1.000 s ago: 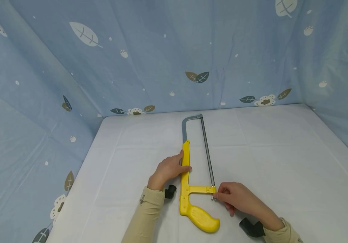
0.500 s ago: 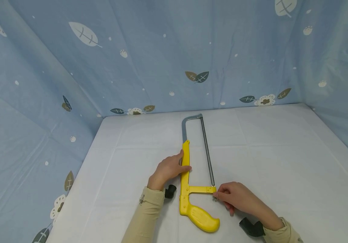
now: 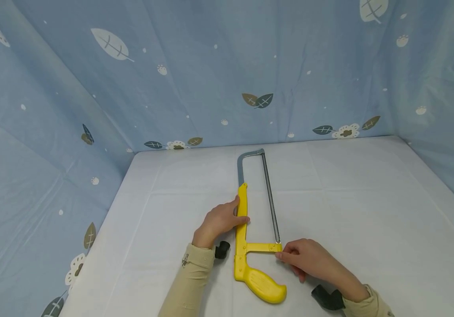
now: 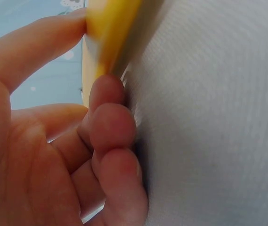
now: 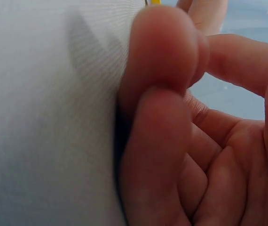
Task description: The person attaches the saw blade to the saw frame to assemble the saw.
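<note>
A hacksaw (image 3: 241,237) with a yellow frame and handle and a grey front bow lies flat on the white cloth, handle nearest me. Its blade (image 3: 270,198) runs along the right side. My left hand (image 3: 219,220) grips the yellow frame about its middle, thumb across the top; in the left wrist view the curled fingers (image 4: 113,126) rest along the cloth beside the yellow edge. At the near end of the blade, my right hand (image 3: 310,257) pinches the wing nut below the yellow crosspiece. That nut is hidden behind the fingertips now.
The white-covered table (image 3: 369,211) extends on both sides of the saw. A blue patterned curtain (image 3: 211,79) hangs at its back and sides. Black wrist-worn pieces (image 3: 327,297) sit by both wrists.
My right thumb and fingers have shifted slightly at the wing nut, which showed at different angles earlier and is now covered. The left hand and saw stay put.
</note>
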Demonstrator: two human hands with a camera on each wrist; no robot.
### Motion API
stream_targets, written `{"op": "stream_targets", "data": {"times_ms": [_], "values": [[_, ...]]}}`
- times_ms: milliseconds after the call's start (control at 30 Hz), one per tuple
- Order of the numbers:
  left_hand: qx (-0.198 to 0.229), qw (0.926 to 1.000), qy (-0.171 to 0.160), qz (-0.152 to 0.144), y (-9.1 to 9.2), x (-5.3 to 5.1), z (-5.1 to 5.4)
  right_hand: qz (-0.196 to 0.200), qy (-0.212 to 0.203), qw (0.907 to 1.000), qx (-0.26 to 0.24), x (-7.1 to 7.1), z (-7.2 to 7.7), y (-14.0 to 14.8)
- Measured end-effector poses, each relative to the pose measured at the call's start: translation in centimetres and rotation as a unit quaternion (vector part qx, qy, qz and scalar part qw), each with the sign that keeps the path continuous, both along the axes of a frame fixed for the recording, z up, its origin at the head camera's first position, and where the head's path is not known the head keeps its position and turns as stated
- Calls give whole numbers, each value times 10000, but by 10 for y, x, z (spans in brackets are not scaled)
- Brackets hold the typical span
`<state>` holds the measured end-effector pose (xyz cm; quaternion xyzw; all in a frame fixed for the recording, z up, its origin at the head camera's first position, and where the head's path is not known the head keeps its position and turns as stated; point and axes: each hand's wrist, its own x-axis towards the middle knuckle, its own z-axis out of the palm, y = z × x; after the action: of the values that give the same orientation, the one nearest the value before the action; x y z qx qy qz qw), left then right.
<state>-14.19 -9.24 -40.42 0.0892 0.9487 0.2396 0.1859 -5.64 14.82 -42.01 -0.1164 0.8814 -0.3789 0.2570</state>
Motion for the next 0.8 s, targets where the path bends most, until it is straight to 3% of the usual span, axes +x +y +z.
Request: {"op": "stream_targets", "data": {"times_ms": [267, 567, 800], "values": [[30, 10000, -2, -26, 0, 1, 1, 117, -29, 9996, -252, -1, -2, 3], [-3, 10000, 21, -23, 0, 0, 0, -233, -105, 9993, -271, -2, -3, 3], [5, 10000, 4, 4, 0, -1, -2, -168, -131, 9994, -285, -2, -3, 3]]}}
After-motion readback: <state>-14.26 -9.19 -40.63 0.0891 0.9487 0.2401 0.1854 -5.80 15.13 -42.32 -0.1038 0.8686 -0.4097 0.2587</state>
